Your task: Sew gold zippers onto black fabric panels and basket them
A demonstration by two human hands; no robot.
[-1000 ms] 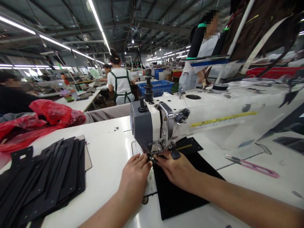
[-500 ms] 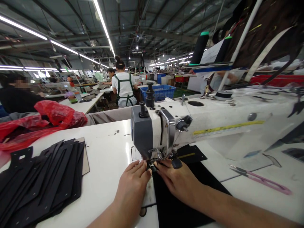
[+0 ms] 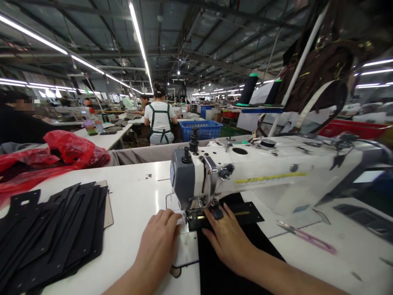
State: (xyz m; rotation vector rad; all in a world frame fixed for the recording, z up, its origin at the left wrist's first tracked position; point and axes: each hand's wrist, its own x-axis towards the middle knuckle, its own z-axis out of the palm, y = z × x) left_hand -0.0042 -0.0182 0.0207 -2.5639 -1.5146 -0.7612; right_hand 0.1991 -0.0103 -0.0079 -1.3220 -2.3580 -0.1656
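Observation:
My right hand (image 3: 229,235) lies flat with its fingers spread on a black strip (image 3: 253,214) and the larger black fabric panel (image 3: 221,270) beneath it. The strip has a yellowish line, and small gold marks show near the presser foot. Just left of the needle area, my left hand (image 3: 158,235) has its fingers bent and close together. A small pale thing (image 3: 181,217) shows at its fingertips; I cannot make out what it is, and the thumb is hidden. The sewing machine (image 3: 183,178) stands over the strip's left end.
A fanned stack of black cut pieces (image 3: 58,233) lies at left, near a red plastic bag (image 3: 72,149). Pink-handled thread snips (image 3: 310,237) rest on the right. Black thread cones (image 3: 248,92) stand behind the machine. A person in a green apron (image 3: 160,119) is ahead, beside a blue crate (image 3: 201,130).
My left hand has drawn back leftward from the needle. My right hand has spread its fingers, and more of the black strip shows by the presser foot. The view has turned slightly right.

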